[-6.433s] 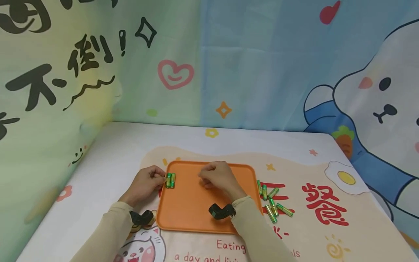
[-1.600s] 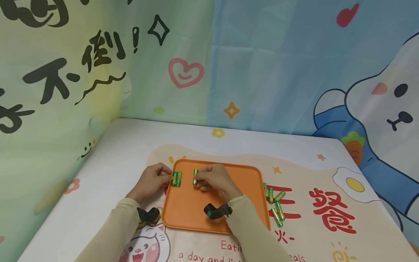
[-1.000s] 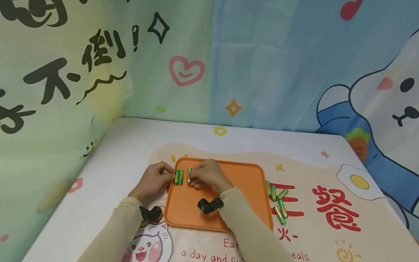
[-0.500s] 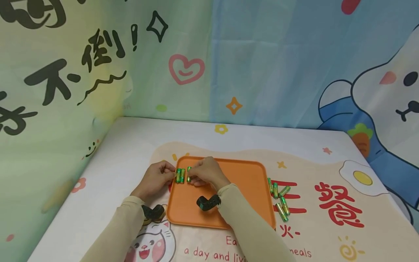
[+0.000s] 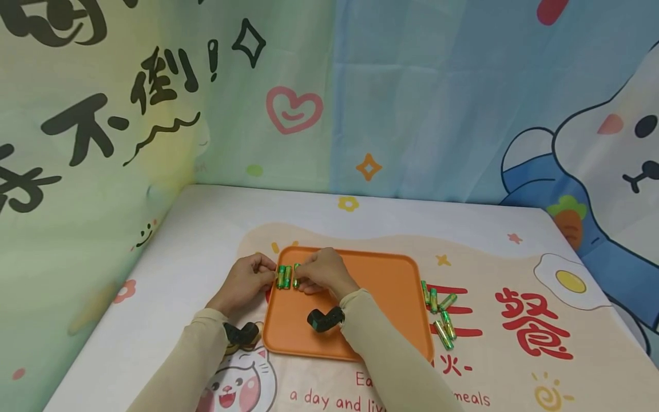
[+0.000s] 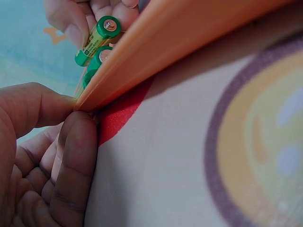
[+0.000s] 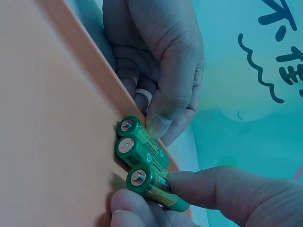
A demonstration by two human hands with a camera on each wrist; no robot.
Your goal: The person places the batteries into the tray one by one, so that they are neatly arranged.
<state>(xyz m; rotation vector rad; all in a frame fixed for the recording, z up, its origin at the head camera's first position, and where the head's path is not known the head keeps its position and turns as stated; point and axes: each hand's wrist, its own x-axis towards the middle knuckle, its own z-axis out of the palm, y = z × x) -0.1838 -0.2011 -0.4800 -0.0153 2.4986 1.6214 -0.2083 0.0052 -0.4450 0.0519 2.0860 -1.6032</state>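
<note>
In the head view, an orange tray (image 5: 378,306) lies on the table. My left hand (image 5: 244,283) pinches its left rim between thumb and index finger, as the left wrist view confirms. Two green-and-gold batteries (image 5: 284,277) lie side by side on the tray against that rim. My right hand (image 5: 326,273) pinches a third battery (image 5: 296,276) between thumb and fingers, just right of the pair. In the right wrist view this held battery (image 7: 147,182) is beside the two lying batteries (image 7: 135,146), roughly parallel; whether it touches them I cannot tell.
Several more batteries (image 5: 443,315) lie loosely on the printed tablecloth (image 5: 515,372), beyond the tray's right edge. A printed curtain (image 5: 412,103) hangs behind the table. Each wrist wears a small black camera (image 5: 325,319).
My right hand has picked up a battery, leaving one fewer in the right-hand group, and carried it left across the tray to the pair. My left hand stays at the rim.
</note>
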